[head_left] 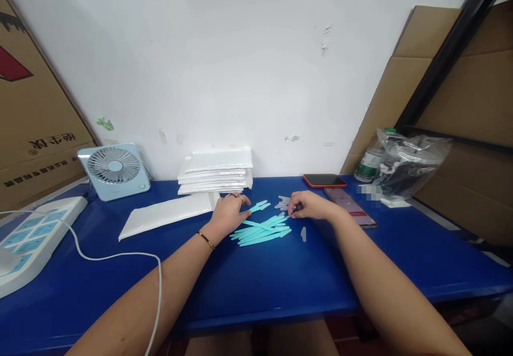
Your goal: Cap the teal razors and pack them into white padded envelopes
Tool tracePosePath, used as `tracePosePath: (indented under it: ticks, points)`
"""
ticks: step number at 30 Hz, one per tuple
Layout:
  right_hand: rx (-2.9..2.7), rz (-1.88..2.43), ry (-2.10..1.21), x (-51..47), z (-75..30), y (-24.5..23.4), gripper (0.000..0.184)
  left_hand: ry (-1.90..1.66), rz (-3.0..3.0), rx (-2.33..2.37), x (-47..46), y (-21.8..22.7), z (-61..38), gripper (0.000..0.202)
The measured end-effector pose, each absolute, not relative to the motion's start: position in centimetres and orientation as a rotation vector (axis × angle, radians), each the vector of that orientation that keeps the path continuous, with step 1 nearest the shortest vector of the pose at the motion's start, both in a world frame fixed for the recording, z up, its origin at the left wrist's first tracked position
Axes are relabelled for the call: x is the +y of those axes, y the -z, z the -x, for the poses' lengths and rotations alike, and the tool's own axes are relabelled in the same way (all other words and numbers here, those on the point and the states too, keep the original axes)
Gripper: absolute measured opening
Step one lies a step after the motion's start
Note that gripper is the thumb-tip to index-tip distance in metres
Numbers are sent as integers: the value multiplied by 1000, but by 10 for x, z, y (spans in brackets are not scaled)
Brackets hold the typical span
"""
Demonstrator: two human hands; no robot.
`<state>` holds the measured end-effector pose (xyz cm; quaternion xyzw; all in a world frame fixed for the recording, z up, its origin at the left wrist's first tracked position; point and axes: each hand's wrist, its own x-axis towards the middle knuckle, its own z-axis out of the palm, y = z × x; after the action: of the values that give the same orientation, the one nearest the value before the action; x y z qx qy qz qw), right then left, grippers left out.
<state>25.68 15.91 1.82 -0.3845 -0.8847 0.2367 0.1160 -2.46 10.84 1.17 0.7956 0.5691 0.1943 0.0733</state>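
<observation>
Teal eyebrow razors [262, 233] lie in a loose, crisscrossed pile on the blue table. My left hand [230, 214], at the pile's upper left, is closed on the handle ends of a couple of teal eyebrow razors [261, 206], their heads pointing right. Above and right of the pile, my right hand [302, 204] pinches a small translucent cap [287, 218], partly hidden by the fingertips. Several more translucent caps [282, 201] lie just left of those fingers. One loose cap [303, 234] rests apart, right of the pile.
White padded envelopes [214, 173] are stacked against the wall, with another envelope [168, 214] lying in front. A blue fan [116, 169] and power strip [38, 233] stand left, its white cable crossing my left forearm. Two phones [324, 180], a bottle [367, 163] and a plastic bag [417, 163] are right.
</observation>
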Motion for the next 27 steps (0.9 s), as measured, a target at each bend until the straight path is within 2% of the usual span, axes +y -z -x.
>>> tracePosePath:
  ticks: [5, 10, 13, 17, 27]
  points:
    - [-2534, 1216, -761, 158, -258, -17, 11, -458, -2466, 1312, 102, -18, 28, 27]
    - [-2284, 1066, -1175, 151, -254, -25, 15, -495, -2319, 1350, 104, -14, 27, 28]
    - [-2209, 969, -1255, 149, -249, -26, 14, -600, -2194, 1400, 105, -11, 26, 30]
    - [-2259, 985, -1071, 148, -245, -22, 12, -638, -2149, 1429, 104, -11, 27, 31]
    - [-2527, 971, -509, 144, -226, -17, 25, -685, -1970, 1430, 106, -11, 31, 35]
